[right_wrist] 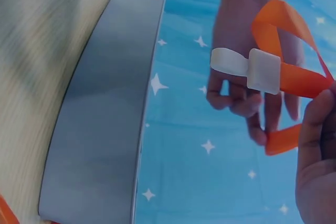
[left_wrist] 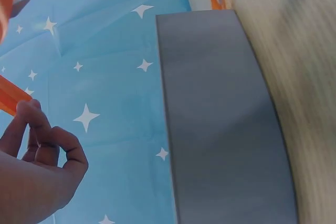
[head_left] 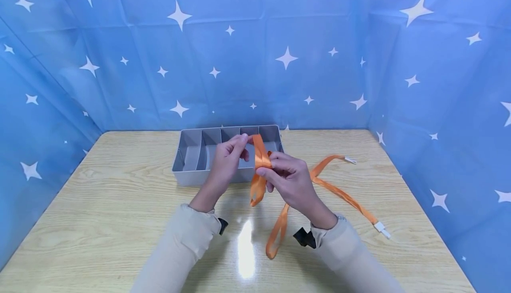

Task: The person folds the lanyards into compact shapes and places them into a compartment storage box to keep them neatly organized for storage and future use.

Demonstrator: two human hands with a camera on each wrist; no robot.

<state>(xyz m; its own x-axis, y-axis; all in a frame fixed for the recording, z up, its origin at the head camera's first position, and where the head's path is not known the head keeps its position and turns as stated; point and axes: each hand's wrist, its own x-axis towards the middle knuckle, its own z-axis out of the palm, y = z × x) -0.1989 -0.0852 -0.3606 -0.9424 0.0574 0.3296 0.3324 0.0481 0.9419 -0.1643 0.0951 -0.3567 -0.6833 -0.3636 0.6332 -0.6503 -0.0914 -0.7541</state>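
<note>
An orange lanyard is held up in front of a grey compartment box, folded over itself with a loop hanging below. My left hand pinches its upper end between thumb and fingertips; the left wrist view shows this hand with the orange strap at its fingertips. My right hand grips the folded strap lower down, thumb in front. In the right wrist view, a white plastic buckle sticks out from the strap beside the right hand.
To the right on the wooden table lies more orange lanyard strap with a white clip. An orange loop lies nearer, between the forearms. A blue star-patterned curtain stands behind and at both sides.
</note>
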